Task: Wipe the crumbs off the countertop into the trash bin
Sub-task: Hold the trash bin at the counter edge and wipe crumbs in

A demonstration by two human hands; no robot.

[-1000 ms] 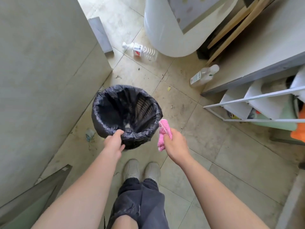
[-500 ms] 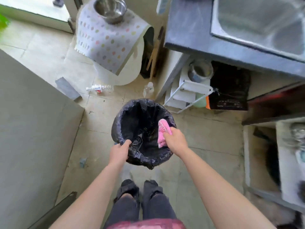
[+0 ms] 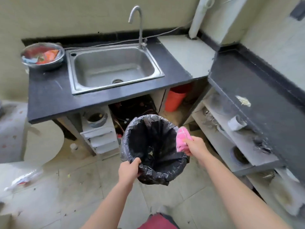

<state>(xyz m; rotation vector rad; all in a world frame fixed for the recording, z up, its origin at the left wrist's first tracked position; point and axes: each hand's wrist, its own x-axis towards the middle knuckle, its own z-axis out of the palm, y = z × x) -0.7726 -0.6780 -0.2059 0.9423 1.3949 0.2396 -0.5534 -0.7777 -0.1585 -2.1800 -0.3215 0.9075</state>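
A round trash bin [image 3: 153,172] lined with a black bag is held up off the floor below the sink counter. My left hand [image 3: 129,169] grips its near rim. My right hand [image 3: 194,146] holds a pink cloth [image 3: 181,139] at the bin's right rim. A small pile of pale crumbs [image 3: 243,101] lies on the black countertop [image 3: 247,80] at the right, well beyond the bin.
A steel sink [image 3: 113,66] with a tap sits in the left counter, and a metal bowl [image 3: 42,56] stands at its left end. An orange bucket [image 3: 175,98] is under the counter. Open shelves [image 3: 239,142] run below the right counter. A plastic bottle [image 3: 23,178] lies on the floor.
My view swung up from the floor to the sink and counters. The bin, still held by my left hand, rose off the floor and moved toward the counter. The pink cloth stays in my right hand.
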